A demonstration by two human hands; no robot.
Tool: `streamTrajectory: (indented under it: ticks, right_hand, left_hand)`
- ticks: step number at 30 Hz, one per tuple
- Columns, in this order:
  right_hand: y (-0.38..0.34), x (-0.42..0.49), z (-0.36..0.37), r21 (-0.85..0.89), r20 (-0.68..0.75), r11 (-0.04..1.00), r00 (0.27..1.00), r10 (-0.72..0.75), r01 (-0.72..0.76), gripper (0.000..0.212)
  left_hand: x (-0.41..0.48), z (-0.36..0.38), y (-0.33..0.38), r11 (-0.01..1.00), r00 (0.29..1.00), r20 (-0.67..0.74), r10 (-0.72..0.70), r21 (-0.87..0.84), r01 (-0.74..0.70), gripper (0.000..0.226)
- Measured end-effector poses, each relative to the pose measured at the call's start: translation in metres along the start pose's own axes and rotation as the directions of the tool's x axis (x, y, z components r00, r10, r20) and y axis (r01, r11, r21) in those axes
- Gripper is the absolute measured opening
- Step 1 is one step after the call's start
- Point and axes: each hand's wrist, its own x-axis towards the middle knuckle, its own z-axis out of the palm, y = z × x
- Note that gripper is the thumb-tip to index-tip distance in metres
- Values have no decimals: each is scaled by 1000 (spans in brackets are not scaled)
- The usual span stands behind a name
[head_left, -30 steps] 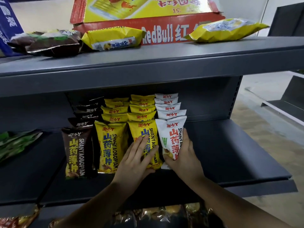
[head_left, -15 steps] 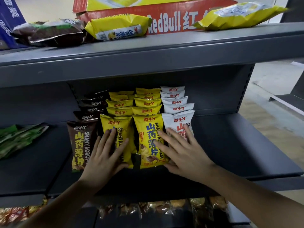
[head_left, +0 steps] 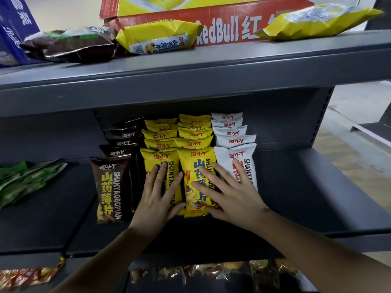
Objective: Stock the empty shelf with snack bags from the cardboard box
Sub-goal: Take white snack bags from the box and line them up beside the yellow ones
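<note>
Four rows of upright snack bags stand on the dark grey middle shelf point(head_left: 296, 187): a brown row point(head_left: 111, 187), two yellow rows point(head_left: 156, 157) point(head_left: 195, 157) and a white row point(head_left: 239, 153). My left hand point(head_left: 158, 193) lies flat, fingers spread, on the front bag of the left yellow row. My right hand point(head_left: 230, 191) lies flat across the front bags of the right yellow row and the white row. Neither hand grips a bag. The red and yellow cardboard box point(head_left: 222, 30) sits on the top shelf.
Loose bags lie on the top shelf point(head_left: 190, 66): a brown one point(head_left: 72, 45), a yellow one point(head_left: 158, 37), another yellow one point(head_left: 317, 20). Green bags point(head_left: 23, 180) lie at the middle shelf's left. More snacks fill the lower shelf point(head_left: 201, 271). A blue box point(head_left: 12, 30) stands top left.
My right hand let go of the white front bag and spread flat over the white and right yellow fronts. My left hand shifted from the right yellow row onto the left yellow row.
</note>
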Motion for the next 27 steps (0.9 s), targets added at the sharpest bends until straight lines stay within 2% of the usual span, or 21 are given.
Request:
streamTrajectory:
  ticks: [5,10,14,18,22,27]
  right_hand:
    - [-2,-1,-11,17,67,1000,998,-8,6,69]
    - [-7,1,-32,135,65,985,992,104,-112,59]
    - [-8,-3,-53,258,91,955,987,129,-149,43]
    - [-8,-22,-73,338,192,927,976,99,-161,31]
    - [-9,-51,-100,344,333,901,932,146,-264,36]
    - [-9,-106,-126,322,397,880,893,209,-349,39]
  left_hand:
    - [-7,-6,-3,999,1000,2,-16,39,16,67]
    - [-12,-27,12,996,997,3,-73,47,72,64]
    - [-17,-47,36,999,1000,-26,-10,-36,9,59]
    - [-29,-61,69,983,999,23,49,-177,-44,76]
    - [-44,-78,112,979,993,75,90,-190,-75,61]
    - [-67,-95,163,964,988,91,121,-247,-95,50]
